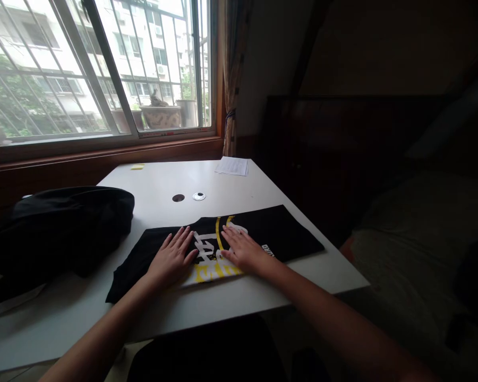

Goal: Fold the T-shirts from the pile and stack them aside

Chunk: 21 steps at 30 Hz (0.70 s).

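Observation:
A black T-shirt [281,231] with white and yellow printing lies folded lengthwise and flat near the front of the white table [159,178]. My left hand [173,254] rests palm down on it, left of the print, fingers spread. Across the print, my right hand [242,249] also lies flat on the cloth with its fingers stretched out. Neither hand grips anything. Both palms hide parts of the lettering.
A heap of dark cloth [63,228] covers the table's left side. Papers [233,166] lie at the far right corner, and a yellow slip [137,166] at the far left. Near a round hole [178,198] is a small round cover [199,196]. Beyond stands a barred window [103,79].

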{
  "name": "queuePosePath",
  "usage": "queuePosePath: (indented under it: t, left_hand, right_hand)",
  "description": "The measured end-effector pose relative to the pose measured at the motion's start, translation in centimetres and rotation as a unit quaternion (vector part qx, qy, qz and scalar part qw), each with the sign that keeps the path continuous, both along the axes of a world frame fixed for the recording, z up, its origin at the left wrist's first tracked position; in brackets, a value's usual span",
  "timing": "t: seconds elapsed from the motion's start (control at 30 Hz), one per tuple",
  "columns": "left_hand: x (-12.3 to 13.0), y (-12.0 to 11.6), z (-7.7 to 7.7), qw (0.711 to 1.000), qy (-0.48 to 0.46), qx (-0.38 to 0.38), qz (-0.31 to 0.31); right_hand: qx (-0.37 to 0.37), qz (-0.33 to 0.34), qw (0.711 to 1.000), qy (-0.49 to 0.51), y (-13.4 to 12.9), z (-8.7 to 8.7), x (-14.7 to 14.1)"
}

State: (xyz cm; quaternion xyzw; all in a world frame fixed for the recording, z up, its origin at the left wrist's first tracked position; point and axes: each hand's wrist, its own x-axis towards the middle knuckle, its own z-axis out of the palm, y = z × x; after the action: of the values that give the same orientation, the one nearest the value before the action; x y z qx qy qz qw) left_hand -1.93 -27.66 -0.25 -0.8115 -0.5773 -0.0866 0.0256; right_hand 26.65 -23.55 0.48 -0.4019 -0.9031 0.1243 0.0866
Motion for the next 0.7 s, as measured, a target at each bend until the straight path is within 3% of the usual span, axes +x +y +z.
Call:
queuePosePath:
  t: [0.4,0.53,0.7]
  left_hand:
    - [-6.1,0.2,0.0,1.000,0.019,-0.023,-0.009]
    - [-7.1,0.5,0.1,0.999,0.019,-0.032,0.007]
    - [-7.6,1.3,0.7,0.999,0.018,-0.037,0.007]
  right_hand:
    - [0.047,-0.169,0.984,-0.040,2.4,-1.5,19.0]
    - [0.047,-0.224,0.973,-0.034,2.8,-2.0,21.1]
    - [0.089,-0.241,0.966,0.037,3.6,-3.4,22.2]
